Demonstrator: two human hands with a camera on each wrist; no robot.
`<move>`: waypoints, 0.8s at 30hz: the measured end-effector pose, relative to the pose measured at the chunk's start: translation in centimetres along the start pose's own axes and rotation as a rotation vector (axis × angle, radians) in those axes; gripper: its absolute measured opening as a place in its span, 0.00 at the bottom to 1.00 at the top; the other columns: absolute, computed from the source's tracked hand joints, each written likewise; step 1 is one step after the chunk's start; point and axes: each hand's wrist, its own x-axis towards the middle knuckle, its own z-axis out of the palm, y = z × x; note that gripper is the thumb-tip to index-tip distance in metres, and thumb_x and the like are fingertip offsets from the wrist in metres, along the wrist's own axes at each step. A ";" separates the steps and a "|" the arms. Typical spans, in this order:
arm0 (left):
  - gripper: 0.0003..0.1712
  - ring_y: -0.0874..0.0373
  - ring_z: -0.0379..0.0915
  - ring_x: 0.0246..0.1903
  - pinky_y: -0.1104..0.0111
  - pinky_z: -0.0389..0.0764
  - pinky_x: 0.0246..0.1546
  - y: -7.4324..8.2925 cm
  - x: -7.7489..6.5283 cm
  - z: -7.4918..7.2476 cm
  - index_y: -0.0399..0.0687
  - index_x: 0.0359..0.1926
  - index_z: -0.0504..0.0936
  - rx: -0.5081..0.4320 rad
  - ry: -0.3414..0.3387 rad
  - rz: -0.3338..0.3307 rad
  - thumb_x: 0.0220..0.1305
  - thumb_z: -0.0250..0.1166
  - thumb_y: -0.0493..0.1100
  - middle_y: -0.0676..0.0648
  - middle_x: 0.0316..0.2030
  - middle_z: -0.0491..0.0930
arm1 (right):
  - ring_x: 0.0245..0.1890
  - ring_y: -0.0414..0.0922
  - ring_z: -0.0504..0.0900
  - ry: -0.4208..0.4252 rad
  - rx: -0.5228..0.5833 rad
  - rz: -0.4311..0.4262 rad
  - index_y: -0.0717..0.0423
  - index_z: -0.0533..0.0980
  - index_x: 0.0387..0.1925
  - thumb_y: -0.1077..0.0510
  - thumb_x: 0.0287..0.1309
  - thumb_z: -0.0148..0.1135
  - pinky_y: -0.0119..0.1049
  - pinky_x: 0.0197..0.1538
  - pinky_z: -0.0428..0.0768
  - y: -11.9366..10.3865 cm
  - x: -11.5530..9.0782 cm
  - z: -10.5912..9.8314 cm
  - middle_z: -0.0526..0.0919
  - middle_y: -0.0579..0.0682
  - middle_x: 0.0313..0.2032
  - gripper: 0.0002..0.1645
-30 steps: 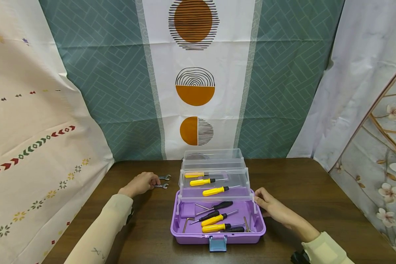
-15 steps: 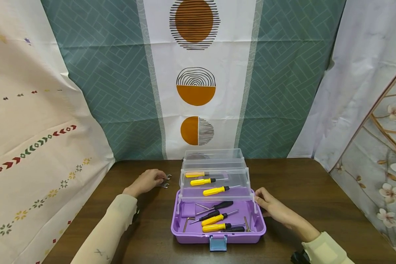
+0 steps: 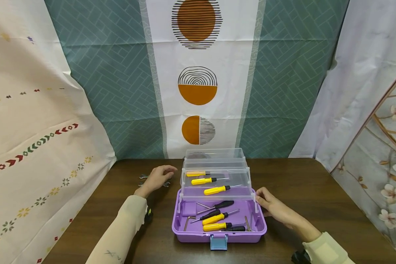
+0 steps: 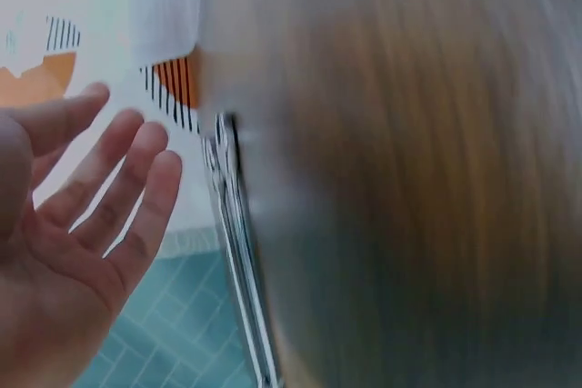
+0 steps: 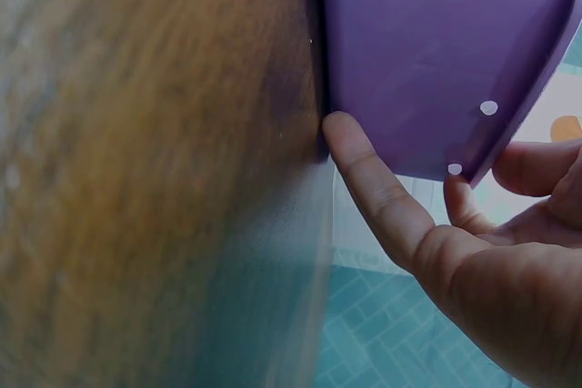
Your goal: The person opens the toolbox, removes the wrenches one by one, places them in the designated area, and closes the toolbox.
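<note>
My left hand (image 3: pixel 157 178) hovers over two double-ended metal wrenches (image 3: pixel 166 184), with its palm and spread fingers bare in the left wrist view. Those wrenches (image 4: pixel 238 243) lie side by side on the table, partly hidden under the hand in the head view. At the box's back right side, my right hand (image 3: pixel 275 208) grips a purple toolbox (image 3: pixel 219 238). In the right wrist view its thumb is at the rim of the toolbox wall (image 5: pixel 427 52), with one finger reaching low along that wall. The lid stands up, and yellow screwdrivers (image 3: pixel 217 190) lie in the raised clear tray (image 3: pixel 188 196).
In the purple base lie more yellow screwdrivers (image 3: pixel 215 218), black-handled screwdrivers (image 3: pixel 224 204) and hex keys (image 3: pixel 187 221). A blue latch (image 3: pixel 219 242) hangs at the front. The brown table (image 3: pixel 316 190) ends at patterned cloth hangings (image 3: pixel 283 91) behind and on both sides.
My left hand has moved right across the wrenches and lifted off them, its fingers straightening. Their left ends now show. The right hand stays at the toolbox.
</note>
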 end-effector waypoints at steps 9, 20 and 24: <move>0.18 0.38 0.84 0.46 0.53 0.87 0.47 2.0 0.4 1.9 0.38 0.63 0.80 -0.243 0.158 -0.203 0.79 0.57 0.38 0.32 0.52 0.83 | 0.57 0.61 0.75 -0.010 0.011 -0.015 0.66 0.59 0.54 0.56 0.84 0.42 0.58 0.52 0.84 0.1 0.0 0.0 0.66 0.69 0.56 0.14; 0.26 0.36 0.72 0.65 0.46 0.76 0.64 2.9 1.3 3.9 0.36 0.74 0.68 -0.480 0.181 -0.299 0.82 0.52 0.42 0.32 0.67 0.72 | 0.57 0.62 0.75 -0.009 0.015 -0.004 0.66 0.58 0.53 0.55 0.84 0.43 0.58 0.53 0.84 0.0 0.0 0.0 0.65 0.70 0.56 0.15; 0.27 0.36 0.71 0.66 0.46 0.75 0.65 2.6 1.4 4.3 0.35 0.75 0.66 -0.524 0.183 -0.304 0.83 0.51 0.42 0.30 0.67 0.72 | 0.58 0.62 0.75 -0.016 0.012 -0.007 0.66 0.58 0.54 0.55 0.84 0.43 0.58 0.53 0.84 0.0 0.1 -0.1 0.65 0.70 0.57 0.15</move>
